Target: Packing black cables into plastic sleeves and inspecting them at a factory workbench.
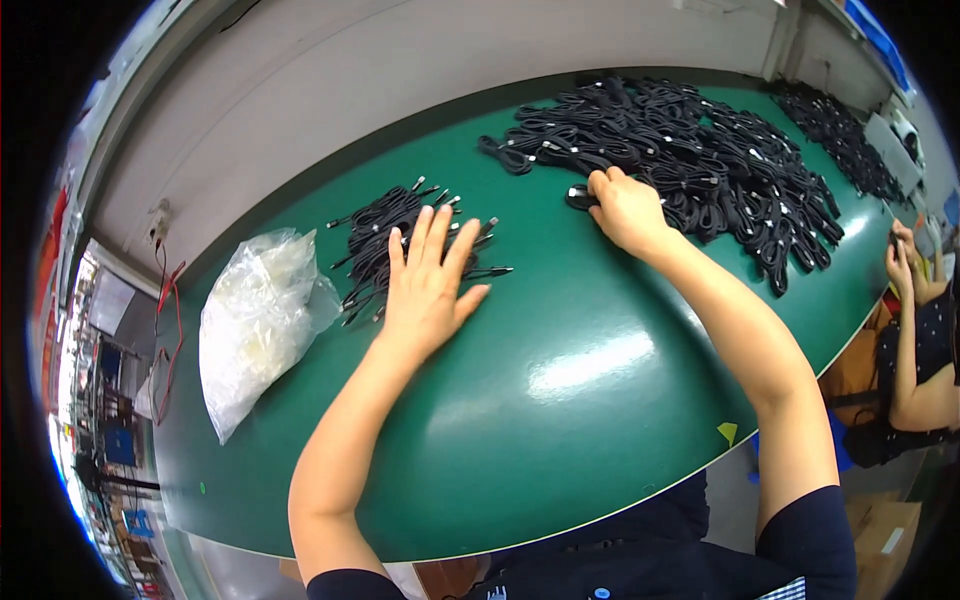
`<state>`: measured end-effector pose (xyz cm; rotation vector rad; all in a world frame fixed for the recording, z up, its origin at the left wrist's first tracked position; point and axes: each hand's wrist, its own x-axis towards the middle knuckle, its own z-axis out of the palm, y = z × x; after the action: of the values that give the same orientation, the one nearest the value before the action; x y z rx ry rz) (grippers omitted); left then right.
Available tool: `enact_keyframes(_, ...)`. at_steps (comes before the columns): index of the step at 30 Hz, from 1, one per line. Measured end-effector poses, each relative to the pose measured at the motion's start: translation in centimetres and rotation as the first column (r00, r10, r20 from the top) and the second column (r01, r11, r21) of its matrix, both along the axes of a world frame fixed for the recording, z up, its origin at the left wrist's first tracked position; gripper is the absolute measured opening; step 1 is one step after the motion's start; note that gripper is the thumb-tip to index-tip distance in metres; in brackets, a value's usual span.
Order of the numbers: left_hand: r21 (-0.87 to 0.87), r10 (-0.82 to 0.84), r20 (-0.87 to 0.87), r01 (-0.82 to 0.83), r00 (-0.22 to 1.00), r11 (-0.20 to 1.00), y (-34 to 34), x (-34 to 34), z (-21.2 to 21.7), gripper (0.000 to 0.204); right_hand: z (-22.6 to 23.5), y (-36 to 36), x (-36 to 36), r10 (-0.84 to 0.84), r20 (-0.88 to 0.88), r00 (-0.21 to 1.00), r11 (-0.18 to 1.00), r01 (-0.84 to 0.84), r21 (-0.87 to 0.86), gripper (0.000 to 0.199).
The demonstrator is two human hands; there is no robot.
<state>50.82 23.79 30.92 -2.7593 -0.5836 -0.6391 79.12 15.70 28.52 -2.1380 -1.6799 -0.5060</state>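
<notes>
My left hand (428, 282) lies flat with fingers spread on a small stack of straightened black cables (385, 240) with metal plug ends, near the middle left of the green table (560, 400). My right hand (625, 208) reaches to the near edge of a large heap of coiled black cables (700, 160), its fingers closed around one coiled black cable (579, 197) at the heap's edge.
A crumpled clear plastic bag (255, 320) lies left of the small stack. Another pile of black cables (840, 140) sits at the far right. Another person's arm and hands (905, 300) work at the right table edge. A grey wall runs behind the table.
</notes>
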Motion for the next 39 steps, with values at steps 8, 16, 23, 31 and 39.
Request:
enact_keyframes(8, -0.884, 0.038, 0.431, 0.413, 0.902, 0.219, -8.2, 7.9, -0.4, 0.063, 4.2, -7.2, -0.9, 0.087, -0.654, 0.752, 0.975, -0.199, -0.099, 0.015)
enact_keyframes(16, -0.879, 0.035, 0.429, 0.426, 0.903, -0.216, -12.2, 9.4, -0.4, 0.040, 3.3, -15.3, -7.0, 0.265, -0.955, 0.136, 0.929, -0.303, 0.215, 0.016)
enact_keyframes(23, -0.868, -0.073, 0.439, 0.402, 0.896, -0.293, -15.2, 11.2, -1.2, 0.030, 2.7, -19.4, -6.6, 0.239, -0.971, -0.001, 0.934, -0.273, 0.231, 0.012)
enact_keyframes(31, -0.915, -0.131, 0.371, 0.338, 0.919, -0.221, -15.5, 9.8, 1.0, 0.031, 3.8, -20.6, -7.8, 0.408, -0.910, 0.081, 0.913, -0.054, 0.404, 0.011)
enact_keyframes(39, -0.967, -0.324, 0.255, 0.232, 0.911, -0.107, -14.9, 8.7, 2.7, 0.024, 3.7, -20.8, -6.6, 0.381, -0.924, 0.014, 0.924, 0.033, 0.381, 0.013)
